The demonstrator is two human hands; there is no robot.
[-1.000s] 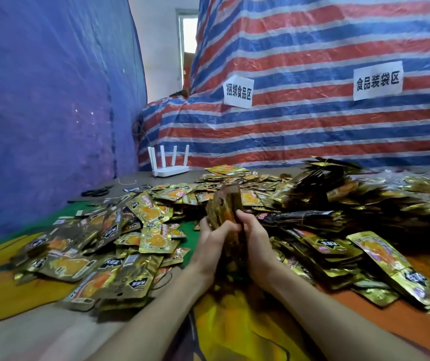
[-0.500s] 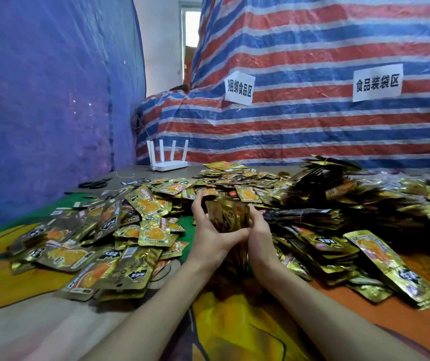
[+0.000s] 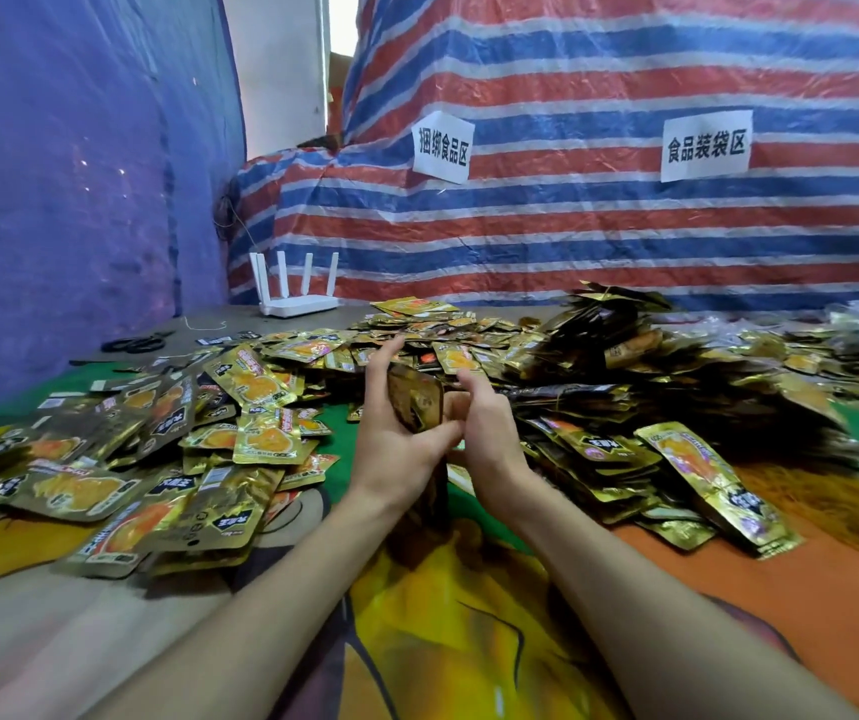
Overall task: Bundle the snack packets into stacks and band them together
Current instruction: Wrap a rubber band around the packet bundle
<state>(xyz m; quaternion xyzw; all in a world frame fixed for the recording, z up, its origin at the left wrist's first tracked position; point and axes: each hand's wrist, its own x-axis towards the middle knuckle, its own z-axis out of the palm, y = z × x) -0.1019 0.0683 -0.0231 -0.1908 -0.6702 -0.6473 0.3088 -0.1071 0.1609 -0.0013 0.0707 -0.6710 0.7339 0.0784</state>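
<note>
Stack (image 3: 415,402) upright; long axis vertical

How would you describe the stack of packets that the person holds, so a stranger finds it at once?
Below the striped tarpaulin lies a table strewn with loose gold packets. At its near middle, the left hand grips the stack of packets, the right hand beside it. Unlike those, which lie flat, it stands upright.

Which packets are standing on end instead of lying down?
The stack that the left hand grips, with the right hand beside it. It alone stands upright; the rest lie in heaps.
</note>
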